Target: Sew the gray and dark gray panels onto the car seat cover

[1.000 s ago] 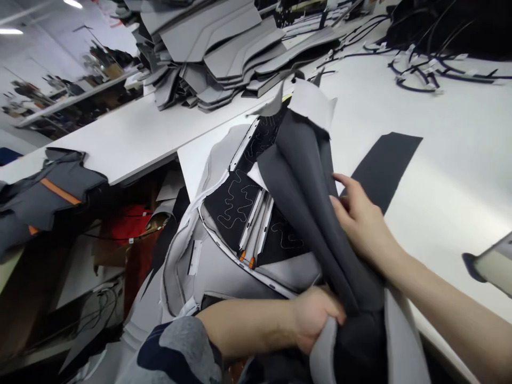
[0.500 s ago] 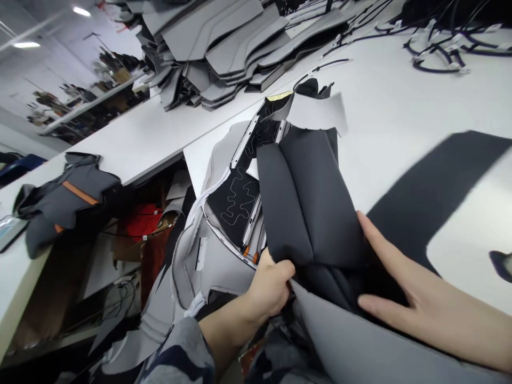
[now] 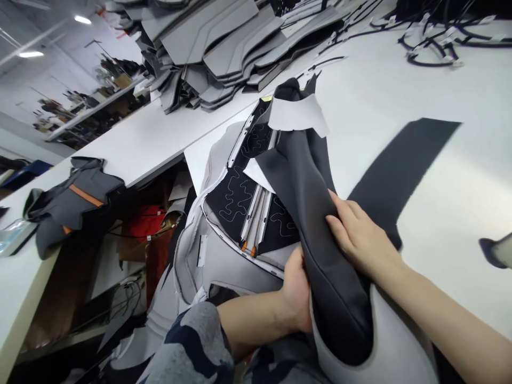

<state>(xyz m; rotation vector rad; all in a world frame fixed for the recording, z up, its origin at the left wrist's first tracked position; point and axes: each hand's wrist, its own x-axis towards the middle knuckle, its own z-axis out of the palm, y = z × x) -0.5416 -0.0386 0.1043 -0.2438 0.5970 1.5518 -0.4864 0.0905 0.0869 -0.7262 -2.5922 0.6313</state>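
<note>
The right hand reaches in from the lower right, forearm bare. It lies palm down on a dark grey cover with its fingers straight, side by side and pressed flat on the cloth, gripping nothing. The left hand comes from below in a grey and navy patterned sleeve, its back turned up against the cover's near edge. Its fingers go under the fold, so whether they are closed on it cannot be told.

The cover is smooth and matte, rolled into a long soft ridge that runs away from the right fingertips. Its pale grey foam backing shows below the right wrist. Left of the left hand's knuckles lies a black quilted panel with thin wavy white stitching, white plastic strips and two small orange tabs. Beyond the right fingers a flat black strip lies on the white table. Far past both hands is a stack of grey cut panels. No writing is legible.
</note>
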